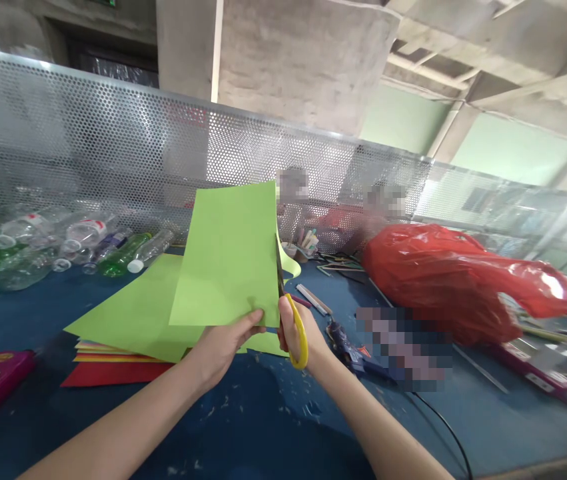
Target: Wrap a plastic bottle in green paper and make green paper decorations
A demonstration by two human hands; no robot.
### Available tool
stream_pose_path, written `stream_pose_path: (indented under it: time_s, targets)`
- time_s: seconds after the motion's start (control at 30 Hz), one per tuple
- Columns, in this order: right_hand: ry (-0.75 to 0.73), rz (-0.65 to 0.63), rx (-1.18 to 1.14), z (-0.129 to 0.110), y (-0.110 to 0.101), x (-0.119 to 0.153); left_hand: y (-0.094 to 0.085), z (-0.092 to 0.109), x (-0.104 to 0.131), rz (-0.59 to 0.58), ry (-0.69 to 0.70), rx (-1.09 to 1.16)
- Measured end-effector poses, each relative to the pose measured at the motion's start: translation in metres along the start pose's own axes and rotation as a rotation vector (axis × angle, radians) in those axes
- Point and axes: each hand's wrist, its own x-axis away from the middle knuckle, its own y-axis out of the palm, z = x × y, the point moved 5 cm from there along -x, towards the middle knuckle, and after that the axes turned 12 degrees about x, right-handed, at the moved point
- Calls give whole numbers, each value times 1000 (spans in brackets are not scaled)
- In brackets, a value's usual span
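Head view | my left hand pinches a green sheet, frame centre | my right hand grips yellow-handled scissors at its right edge

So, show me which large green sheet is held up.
The green sheet in the left hand, with yellow-handled scissors at its right edge; the other one lies atop the paper stack.

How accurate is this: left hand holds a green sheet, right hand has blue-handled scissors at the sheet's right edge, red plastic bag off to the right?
One error: the scissors are yellow-handled, not blue-handled, as the head view shows. The rest stands: left hand holding the green sheet, right hand with scissors at its right edge, red plastic bag off to the right.
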Motion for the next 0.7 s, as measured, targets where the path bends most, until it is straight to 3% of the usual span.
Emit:
stream_pose_path:
  time_s: [0.37,0.6,0.7]
  targets:
    - [-73,111,46,-2,-6,-1,-1,-2,-1,-7,-11,17]
    - [43,-11,-115,6,7,-3,-3,-3,-2,-2,-23,0]
    - [66,-32,-162,9,11,-5,-4,-6,-4,-62,-29,-30]
